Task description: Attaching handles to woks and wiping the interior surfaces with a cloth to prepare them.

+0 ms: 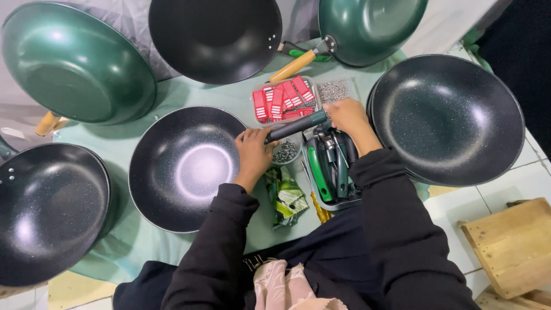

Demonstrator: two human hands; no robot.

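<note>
Both hands, L (252, 154) & R (346, 115), grip handle (295, 126) betw. them, beside wok (183, 167).

Bright overhead light glares off the central pan (186, 166); the picture is sharp, with wide-angle bending at edges.

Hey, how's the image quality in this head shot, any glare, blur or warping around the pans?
Head view: sharp overall, no motion blur on the left hand or right hand; a bright round glare sits in the middle wok, with smaller highlights on the green wok and right wok; wide-angle distortion stretches the pans near the edges; soft shadows fall under them on the green cloth.
</note>
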